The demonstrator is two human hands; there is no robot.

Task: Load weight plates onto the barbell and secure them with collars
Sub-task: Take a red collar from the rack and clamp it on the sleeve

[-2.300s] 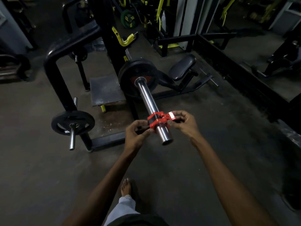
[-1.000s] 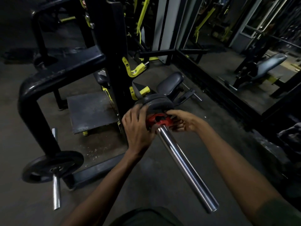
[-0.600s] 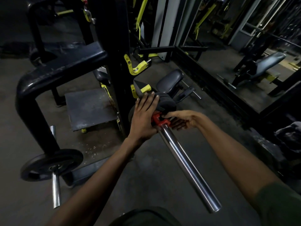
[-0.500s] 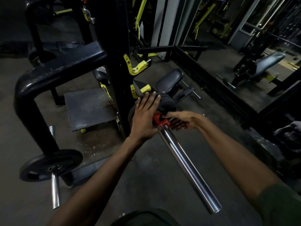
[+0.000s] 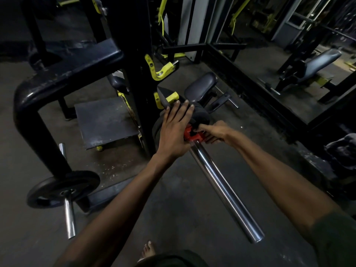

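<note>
A chrome barbell sleeve (image 5: 223, 191) runs from the lower right up to a black weight plate (image 5: 200, 118) loaded on it. A red collar (image 5: 192, 134) sits on the sleeve, right against the plate. My left hand (image 5: 174, 132) lies flat with fingers spread over the plate face and the collar's left side. My right hand (image 5: 213, 132) pinches the collar from the right, thumb on top. Most of the plate is hidden behind my left hand.
A black rack upright (image 5: 136, 70) with yellow hooks (image 5: 159, 70) stands just left of the plate. A second black plate (image 5: 63, 187) hangs on a storage peg at lower left. A padded seat (image 5: 201, 86) and a bench (image 5: 317, 62) stand behind. My bare foot (image 5: 148, 249) is on the floor.
The collar slid from the sleeve's tip up against the plate. My left hand has flattened over the plate with fingers spread, while my right hand stays on the collar.
</note>
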